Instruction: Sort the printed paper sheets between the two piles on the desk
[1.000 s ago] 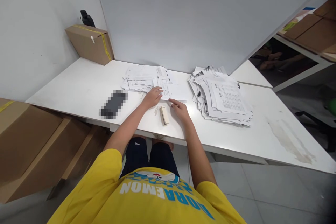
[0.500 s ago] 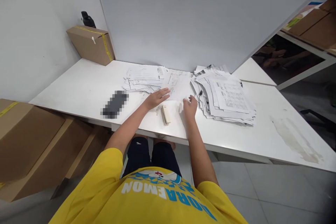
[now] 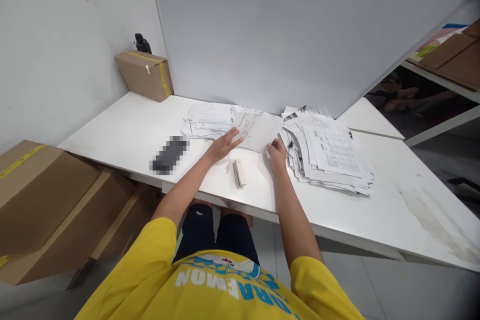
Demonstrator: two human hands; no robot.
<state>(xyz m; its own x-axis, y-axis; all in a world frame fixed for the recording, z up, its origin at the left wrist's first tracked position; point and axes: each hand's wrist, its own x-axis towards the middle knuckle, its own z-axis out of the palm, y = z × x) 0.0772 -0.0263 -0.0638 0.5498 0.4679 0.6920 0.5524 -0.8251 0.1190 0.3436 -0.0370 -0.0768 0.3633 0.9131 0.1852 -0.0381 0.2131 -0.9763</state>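
A printed paper sheet (image 3: 262, 131) is in front of me, its right side lifted a little off the white table (image 3: 131, 125). My right hand (image 3: 277, 154) pinches the near right corner of that sheet. Over the sheet's left edge, my left hand (image 3: 224, 146) rests with fingers stretched out and slightly apart. A cream stapler (image 3: 239, 173) lies on the table between my forearms. To the left of the sheet is a small stack of papers (image 3: 208, 119). A larger, uneven pile of papers (image 3: 330, 155) stands right of my right hand.
A blurred-out dark object (image 3: 170, 155) lies on the table at left. At the back left corner stands a taped cardboard box (image 3: 144, 75) with a black bottle (image 3: 142, 43) behind it. More cardboard boxes (image 3: 48, 200) are below left. A panel (image 3: 281, 35) closes off the back.
My right hand has closed on the sheet's corner and raised that side, where before its fingers were just at the edge. The left hand stays about where it was. The camera view has shifted slightly.
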